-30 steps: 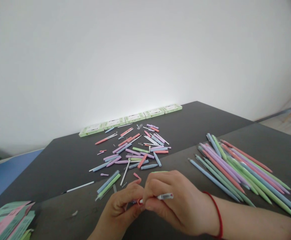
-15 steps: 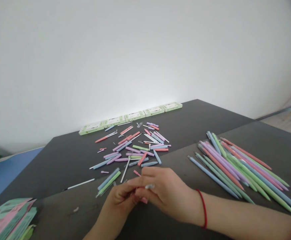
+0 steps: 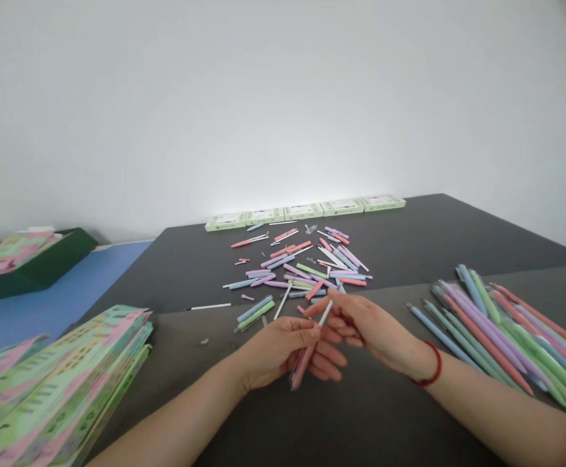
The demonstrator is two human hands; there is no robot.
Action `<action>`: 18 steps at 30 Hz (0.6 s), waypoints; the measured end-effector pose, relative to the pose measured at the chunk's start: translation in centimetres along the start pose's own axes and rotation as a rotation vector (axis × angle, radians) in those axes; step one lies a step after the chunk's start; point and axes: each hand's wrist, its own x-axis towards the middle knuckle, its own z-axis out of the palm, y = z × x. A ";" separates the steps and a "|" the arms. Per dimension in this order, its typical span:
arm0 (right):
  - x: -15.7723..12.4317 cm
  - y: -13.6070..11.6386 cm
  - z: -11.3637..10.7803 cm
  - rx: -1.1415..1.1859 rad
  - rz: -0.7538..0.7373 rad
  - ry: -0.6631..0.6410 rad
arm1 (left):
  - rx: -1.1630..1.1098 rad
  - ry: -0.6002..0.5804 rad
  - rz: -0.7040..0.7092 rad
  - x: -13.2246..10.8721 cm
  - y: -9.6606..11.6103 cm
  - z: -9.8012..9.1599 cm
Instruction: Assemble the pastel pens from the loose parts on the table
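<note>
My left hand [image 3: 285,347] pinches a pink pen barrel [image 3: 303,367] over the near black table [image 3: 360,415], a white refill [image 3: 326,314] jutting past my thumb. My right hand [image 3: 367,324], fingers half-curled, meets the refill's tip; I cannot tell whether it grips. Pen parts [image 3: 312,270] lie farther off, pens [image 3: 487,332] right, 5 boxes [image 3: 303,212] far.
</note>
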 end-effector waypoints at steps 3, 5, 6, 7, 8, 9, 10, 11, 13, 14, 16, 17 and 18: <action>0.2 0.7 -0.1 -0.057 -0.058 0.050 | -0.024 -0.052 -0.016 0.0 -0.2 0.2; 0.4 1.2 -0.2 -0.107 -0.064 0.059 | -0.024 -0.051 -0.016 -0.1 -0.3 0.4; 0.4 1.5 -0.3 -0.119 -0.067 0.057 | -0.018 -0.039 -0.013 -0.1 -0.4 0.5; 0.5 1.6 -0.3 -0.134 -0.074 0.059 | -0.009 -0.020 -0.003 -0.1 -0.4 0.6; 0.4 1.8 -0.2 -0.157 -0.086 0.066 | -0.001 0.005 0.011 -0.1 -0.5 0.7; 0.4 1.8 -0.2 -0.192 -0.105 0.078 | 0.009 0.027 0.027 0.0 -0.6 0.8; 0.3 1.8 0.0 -0.232 -0.127 0.092 | 0.021 0.046 0.040 0.0 -0.7 0.8; 0.2 1.7 0.1 -0.270 -0.151 0.105 | 0.036 0.060 0.053 0.0 -0.7 0.8; 0.0 1.5 0.3 -0.318 -0.193 0.108 | 0.078 0.075 0.072 -0.1 -0.5 0.7; 0.0 1.3 0.3 -0.323 -0.217 0.112 | 0.105 0.077 0.075 -0.1 -0.4 0.6; 0.1 0.9 0.0 -0.300 -0.283 0.158 | 0.166 0.080 0.093 -0.4 0.1 0.2; 0.3 0.6 -0.4 -0.276 -0.325 0.203 | 0.202 0.081 0.105 -0.5 0.4 -0.1; 0.5 0.4 -0.9 -0.244 -0.369 0.259 | 0.241 0.095 0.139 -0.6 0.6 -0.5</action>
